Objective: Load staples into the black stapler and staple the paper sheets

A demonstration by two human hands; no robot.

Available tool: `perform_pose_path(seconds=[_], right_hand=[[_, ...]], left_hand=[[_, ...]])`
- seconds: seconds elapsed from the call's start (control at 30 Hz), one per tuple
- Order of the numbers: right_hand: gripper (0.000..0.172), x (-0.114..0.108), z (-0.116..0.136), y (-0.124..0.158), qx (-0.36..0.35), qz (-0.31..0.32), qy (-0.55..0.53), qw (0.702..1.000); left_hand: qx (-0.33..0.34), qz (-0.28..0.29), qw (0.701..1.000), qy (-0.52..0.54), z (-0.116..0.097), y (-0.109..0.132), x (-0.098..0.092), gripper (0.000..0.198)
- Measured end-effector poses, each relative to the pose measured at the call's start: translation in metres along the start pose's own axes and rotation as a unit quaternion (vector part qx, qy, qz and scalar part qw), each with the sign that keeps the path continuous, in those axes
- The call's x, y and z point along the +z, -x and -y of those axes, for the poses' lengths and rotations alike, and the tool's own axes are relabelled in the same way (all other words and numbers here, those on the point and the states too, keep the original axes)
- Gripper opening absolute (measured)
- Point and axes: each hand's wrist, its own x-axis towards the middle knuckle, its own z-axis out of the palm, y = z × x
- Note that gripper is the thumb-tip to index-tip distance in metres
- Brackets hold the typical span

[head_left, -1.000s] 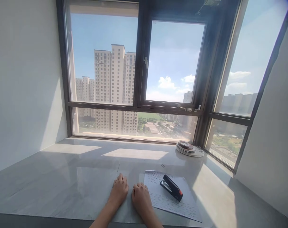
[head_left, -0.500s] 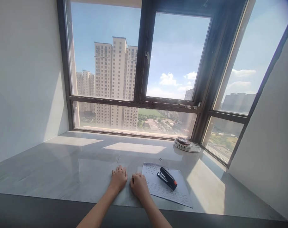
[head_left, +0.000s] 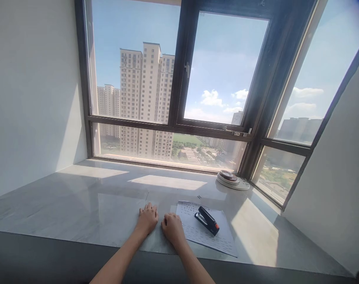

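Note:
My left hand point(head_left: 148, 218) rests palm down on the stone sill, its fingers loosely curled under and nothing seen in them. Beside it, a small gap away, my right hand point(head_left: 171, 225) lies in a loose fist, also with nothing visible in it. The right hand is at the left edge of some white paper point(head_left: 197, 232) covered with rows of dark marks. On the paper sits a black stapler point(head_left: 207, 221) with an orange-red patch at its near end, apart from both hands. The undersides of the fingers are hidden.
Two tiny staple strips or similar bits point(head_left: 199, 197) lie beyond the paper. A stack of plates or round mats point(head_left: 231, 180) stands at the back right by the window frame point(head_left: 132, 121). The sill point(head_left: 64, 213) has a front edge below my wrists; walls close both sides.
The camera view has shifted slightly, so the sill's front edge and the window sit a little differently. My hands, the stapler and the paper keep their places relative to each other.

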Motion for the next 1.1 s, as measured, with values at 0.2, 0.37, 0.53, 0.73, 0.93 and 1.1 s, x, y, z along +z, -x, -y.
perform_pose_path(seconds=[0.2,0.37,0.53,0.73,0.93,1.1], right_hand=[[0.023,0.0,-0.0007,-0.0001,0.003,0.001,-0.002,1.0],[0.022,0.0001,-0.0012,-0.0011,0.004,0.003,0.004,1.0],[0.021,0.0007,-0.002,-0.0012,0.001,0.003,0.004,1.0],[0.021,-0.0013,-0.0017,-0.0006,0.0,0.006,0.013,1.0],[0.022,-0.006,0.0013,-0.0002,0.012,0.017,0.01,1.0],[0.022,-0.0085,0.0017,-0.0002,0.015,0.021,0.003,1.0]], left_hand=[[0.004,0.006,1.0,0.0,-0.0011,0.0017,-0.0028,0.029],[0.001,0.006,1.0,0.001,-0.0024,0.0021,-0.0057,0.028],[0.004,0.005,1.0,-0.002,-0.0033,0.0023,-0.006,0.028],[0.002,0.002,1.0,0.004,-0.0033,0.0023,-0.0056,0.028],[-0.004,0.01,1.0,-0.003,-0.0046,0.0026,-0.0074,0.029],[0.003,0.01,1.0,-0.005,-0.0031,0.0015,-0.0051,0.027]])
